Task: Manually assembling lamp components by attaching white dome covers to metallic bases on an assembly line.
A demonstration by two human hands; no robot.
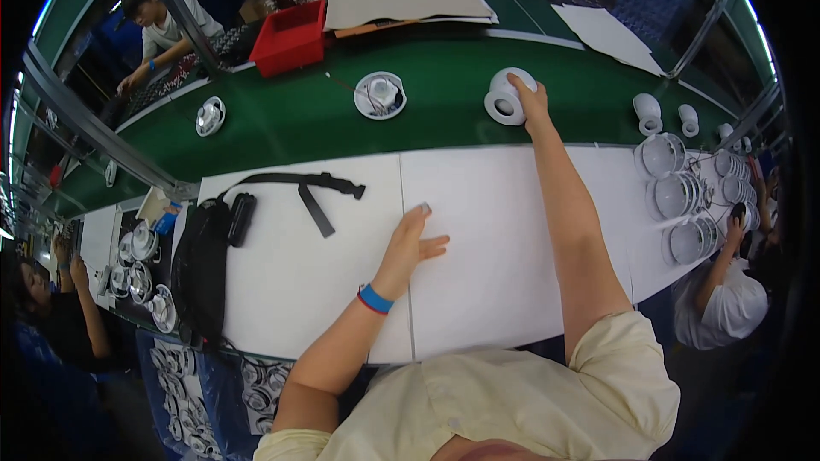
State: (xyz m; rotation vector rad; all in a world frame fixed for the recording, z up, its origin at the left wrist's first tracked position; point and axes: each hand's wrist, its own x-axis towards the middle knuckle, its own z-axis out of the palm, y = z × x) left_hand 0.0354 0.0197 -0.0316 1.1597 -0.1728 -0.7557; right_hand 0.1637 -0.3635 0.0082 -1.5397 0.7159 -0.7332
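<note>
Surface (487, 282): white and flat, crossed by a seam, set right below the green belt (444, 132).
Right hand (531, 98): stretched out over the belt, and a white housing (502, 94) is clamped in its fingers; whether it is lifted cannot be told.
Left hand (403, 249): held well apart over the surface, fingers spread, nothing seen gripped; a blue wristband (375, 299) is worn.
Belt: a wired lamp unit (380, 96) is seen near the middle, a second lamp unit (210, 116) further left, a bulbous white part (647, 113) to the right.
Far edge: a red bin (288, 58) is parked beside stacked brown sheets (401, 0).
Surface, left: a black pouch (201, 265) is laid down, its strap (299, 179) trailed across.
Surface, right: round rings (670, 196) are lined up in rows.
Room: metal posts (85, 124) are raised around the line; co-workers are seen left, right and opposite; blue crates (152, 376) are filled with white parts below.
</note>
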